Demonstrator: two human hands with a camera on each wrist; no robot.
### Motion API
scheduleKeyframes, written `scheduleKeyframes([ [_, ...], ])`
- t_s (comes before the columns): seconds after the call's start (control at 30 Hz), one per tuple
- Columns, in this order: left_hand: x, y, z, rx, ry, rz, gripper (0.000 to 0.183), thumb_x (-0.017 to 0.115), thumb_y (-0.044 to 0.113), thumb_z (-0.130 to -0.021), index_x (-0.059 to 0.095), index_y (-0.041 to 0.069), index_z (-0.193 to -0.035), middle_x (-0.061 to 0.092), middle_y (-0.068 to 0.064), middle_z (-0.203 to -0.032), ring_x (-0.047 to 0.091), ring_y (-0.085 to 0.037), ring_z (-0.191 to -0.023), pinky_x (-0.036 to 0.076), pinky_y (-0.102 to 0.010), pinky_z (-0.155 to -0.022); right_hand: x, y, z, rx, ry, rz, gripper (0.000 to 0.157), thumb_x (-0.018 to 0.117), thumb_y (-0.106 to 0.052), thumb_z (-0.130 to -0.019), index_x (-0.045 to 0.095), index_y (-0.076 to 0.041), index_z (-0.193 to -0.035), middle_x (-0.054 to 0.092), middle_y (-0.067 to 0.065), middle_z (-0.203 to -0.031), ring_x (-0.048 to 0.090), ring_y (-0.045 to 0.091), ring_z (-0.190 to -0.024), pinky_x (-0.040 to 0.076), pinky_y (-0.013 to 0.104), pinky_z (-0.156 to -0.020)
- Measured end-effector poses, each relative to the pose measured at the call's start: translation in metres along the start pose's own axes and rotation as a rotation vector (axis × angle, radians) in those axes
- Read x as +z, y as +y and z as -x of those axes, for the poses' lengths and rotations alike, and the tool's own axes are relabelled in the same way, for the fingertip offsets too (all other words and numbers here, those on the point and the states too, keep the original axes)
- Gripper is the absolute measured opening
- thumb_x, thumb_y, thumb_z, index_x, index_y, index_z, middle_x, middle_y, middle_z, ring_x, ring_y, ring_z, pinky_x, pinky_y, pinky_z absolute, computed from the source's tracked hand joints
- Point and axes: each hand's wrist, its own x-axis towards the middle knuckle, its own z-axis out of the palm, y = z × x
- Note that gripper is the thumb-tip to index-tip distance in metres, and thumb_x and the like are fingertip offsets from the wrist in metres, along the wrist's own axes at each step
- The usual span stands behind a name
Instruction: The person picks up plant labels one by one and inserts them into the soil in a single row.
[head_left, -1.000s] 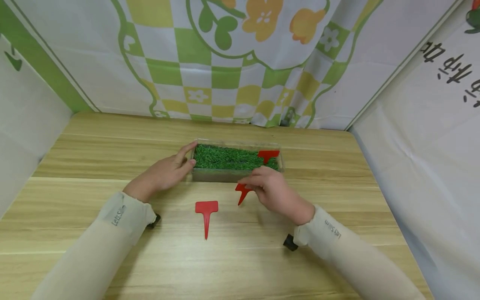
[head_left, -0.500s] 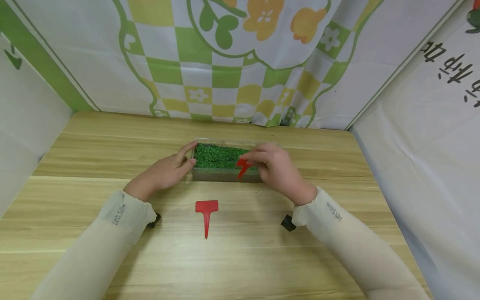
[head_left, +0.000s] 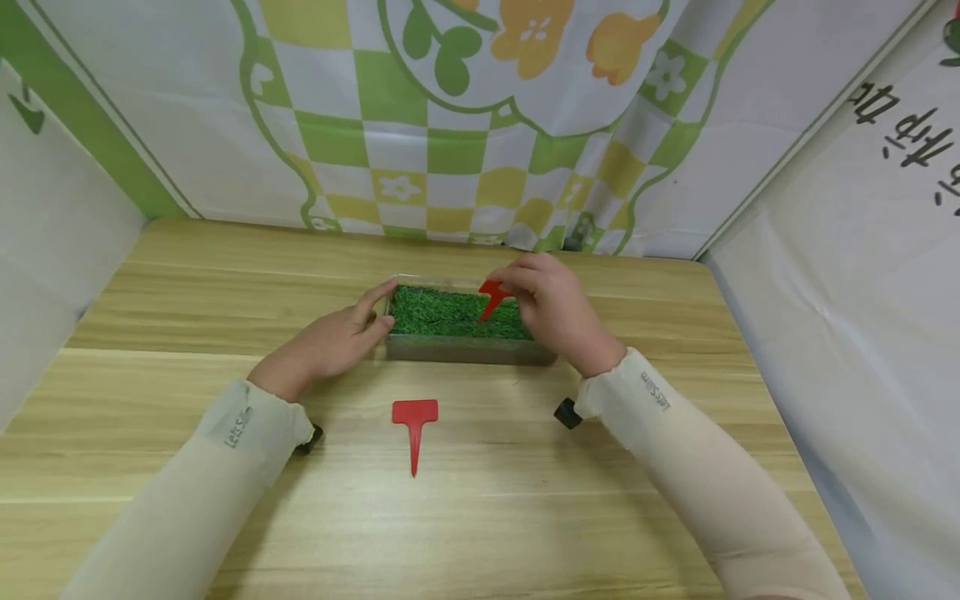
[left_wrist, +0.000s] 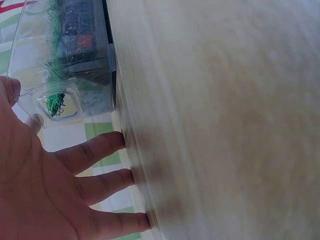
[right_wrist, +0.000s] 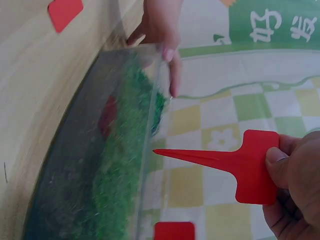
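My right hand [head_left: 558, 308] pinches a red T-shaped plant label [right_wrist: 257, 167] by its wide head. The label's pointed stem is above the green artificial grass [head_left: 442, 310], which lies in a clear plastic box [head_left: 465, 350]. At the box's left end rest the thumb and index finger of my left hand [head_left: 330, 342]. Its other fingers are straight, with their tips at the table in the left wrist view. A second red plant label [head_left: 415, 412] lies flat on the table in front of the box. Another red label head [right_wrist: 174, 231] shows by the box in the right wrist view; the right hand hides it from the head view.
The wooden table [head_left: 480, 533] reaches back to a checked, flowered curtain [head_left: 457, 158]. White sheets hang at the left and right sides. A small black device [head_left: 567, 413] sits under the right wrist, and another [head_left: 310, 440] under the left.
My right hand has carried its label from in front of the box, up and back over the grass. The left hand, the box and the label on the table have stayed in place.
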Motion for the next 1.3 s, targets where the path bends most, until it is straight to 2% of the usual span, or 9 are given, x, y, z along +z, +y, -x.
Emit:
scheduleKeyframes([
  [0.17, 0.000, 0.000, 0.000, -0.005, -0.006, 0.004, 0.064, 0.022, 0.057, -0.106, -0.009, 0.041, -0.160, 0.047, -0.024, -0.150, 0.048, -0.049, -0.133, 0.034, -0.067, -0.108, 0.007, 0.010, -0.004, 0.042, -0.039, 0.027, 0.025, 0.061, 0.001, -0.097, 0.077, -0.010, -0.113, 0.071, 0.006, -0.102, 0.062, 0.025, -0.095, 0.054, 0.037, -0.082],
  [0.33, 0.000, 0.000, -0.001, -0.007, -0.007, 0.013, 0.064, 0.022, 0.057, -0.106, -0.009, 0.042, -0.159, 0.047, -0.022, -0.150, 0.049, -0.048, -0.133, 0.033, -0.067, -0.109, 0.018, 0.018, -0.006, 0.043, -0.089, 0.060, 0.032, 0.059, 0.008, -0.094, 0.077, -0.010, -0.113, 0.071, 0.006, -0.100, 0.064, 0.025, -0.094, 0.055, 0.037, -0.083],
  [0.53, 0.004, -0.002, -0.003, -0.013, -0.016, 0.022, 0.064, 0.021, 0.059, -0.105, -0.011, 0.044, -0.158, 0.046, -0.024, -0.151, 0.046, -0.050, -0.135, 0.031, -0.067, -0.111, 0.033, 0.019, -0.006, 0.017, -0.210, 0.112, 0.043, 0.055, 0.015, -0.088, 0.076, -0.010, -0.116, 0.074, 0.005, -0.102, 0.067, 0.023, -0.096, 0.055, 0.036, -0.088],
  [0.83, 0.002, -0.001, -0.002, -0.012, -0.009, 0.021, 0.063, 0.021, 0.057, -0.106, -0.010, 0.043, -0.159, 0.046, -0.023, -0.151, 0.046, -0.048, -0.136, 0.032, -0.067, -0.110, 0.041, 0.017, -0.010, 0.043, -0.257, 0.118, 0.035, 0.058, 0.008, -0.095, 0.075, -0.012, -0.118, 0.074, 0.004, -0.106, 0.066, 0.021, -0.100, 0.055, 0.034, -0.090],
  [1.0, 0.001, -0.002, -0.003, -0.012, -0.007, 0.013, 0.063, 0.020, 0.058, -0.106, -0.011, 0.044, -0.158, 0.045, -0.023, -0.152, 0.046, -0.049, -0.135, 0.032, -0.068, -0.110, 0.041, 0.017, -0.010, 0.030, -0.249, 0.120, 0.033, 0.061, 0.005, -0.095, 0.075, -0.012, -0.119, 0.074, 0.003, -0.104, 0.066, 0.021, -0.098, 0.055, 0.034, -0.089],
  [1.1, 0.001, -0.003, -0.003, -0.014, -0.009, 0.015, 0.063, 0.020, 0.059, -0.105, -0.012, 0.046, -0.158, 0.045, -0.023, -0.152, 0.047, -0.050, -0.134, 0.032, -0.068, -0.109, 0.041, 0.016, -0.009, 0.018, -0.228, 0.114, 0.029, 0.063, -0.002, -0.096, 0.074, -0.012, -0.121, 0.073, 0.003, -0.105, 0.065, 0.021, -0.098, 0.055, 0.034, -0.089],
  [1.3, 0.002, -0.002, -0.002, -0.023, -0.007, 0.014, 0.062, 0.020, 0.060, -0.105, -0.012, 0.048, -0.157, 0.045, -0.022, -0.152, 0.046, -0.049, -0.135, 0.032, -0.068, -0.110, 0.034, 0.007, 0.001, -0.003, -0.099, 0.058, 0.028, 0.068, -0.017, -0.097, 0.072, -0.007, -0.123, 0.069, 0.006, -0.104, 0.062, 0.022, -0.096, 0.053, 0.036, -0.085],
])
